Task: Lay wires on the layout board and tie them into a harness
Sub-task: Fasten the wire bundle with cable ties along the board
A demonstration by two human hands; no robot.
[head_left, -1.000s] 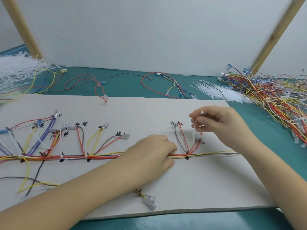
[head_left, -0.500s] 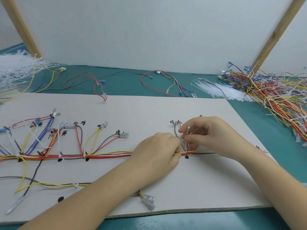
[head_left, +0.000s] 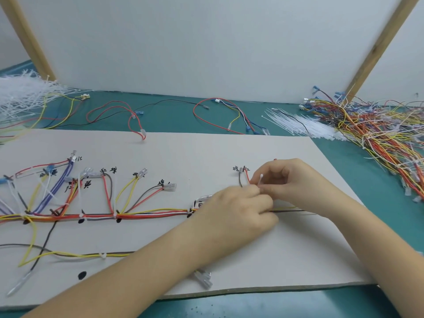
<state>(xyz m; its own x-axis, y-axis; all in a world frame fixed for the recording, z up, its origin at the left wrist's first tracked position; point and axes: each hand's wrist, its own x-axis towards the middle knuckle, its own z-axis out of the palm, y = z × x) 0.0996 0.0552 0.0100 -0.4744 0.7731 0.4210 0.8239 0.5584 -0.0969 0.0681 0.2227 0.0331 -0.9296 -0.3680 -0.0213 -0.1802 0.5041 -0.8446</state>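
A pale layout board (head_left: 174, 157) lies on the teal table, with black marks and handwritten labels. A bundle of coloured wires (head_left: 142, 214) runs left to right across it, with branches fanning up to clear terminals. My left hand (head_left: 238, 214) rests over the bundle's right part, fingers curled at the wires. My right hand (head_left: 286, 180) meets it fingertip to fingertip and pinches a white cable tie (head_left: 260, 179) beside a brown and red branch (head_left: 243, 177). The tie's lower part is hidden by my fingers.
A heap of white cable ties (head_left: 20, 95) sits at the far left. Another sheaf of ties (head_left: 305, 125) and a big tangle of spare wires (head_left: 376, 129) lie at the right. Loose wires (head_left: 224, 113) lie behind the board. A white wall stands at the back.
My right hand came down from above the board with the cable tie to the bundle. Both hands now meet at the brown and red branch.
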